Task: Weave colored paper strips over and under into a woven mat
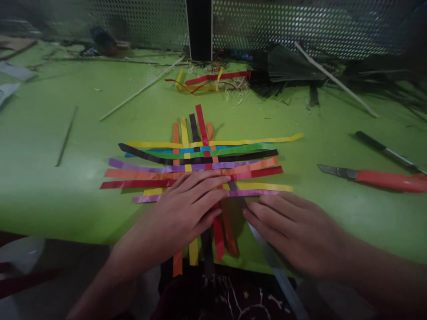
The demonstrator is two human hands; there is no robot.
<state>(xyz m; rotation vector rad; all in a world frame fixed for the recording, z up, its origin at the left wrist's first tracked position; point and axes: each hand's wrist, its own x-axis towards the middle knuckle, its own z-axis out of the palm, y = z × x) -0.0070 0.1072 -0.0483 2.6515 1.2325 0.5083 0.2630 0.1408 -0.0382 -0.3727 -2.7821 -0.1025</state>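
Several coloured paper-like strips lie interlaced on the green tabletop, yellow, blue, green, black, purple, orange and red among them. My left hand (193,202) rests flat over the lower middle of this weave, fingers stretched to the right and covering some crossings. At the weave's lower right, my right hand (283,218) has its fingers closed on a long grey strip (267,249). The grey strip's upper end goes in among the crosswise strips near my left fingertips, and its tail hangs over the front edge. A red strip (218,240) comes out below my left hand.
On the right lie a red-handled knife (383,178) with its blade pointing left and a dark-handled tool (376,144). Strip scraps (216,80) and shavings lie at the back, by a perforated metal panel (283,26). Thin sticks (143,89) lie about the green table (40,186).
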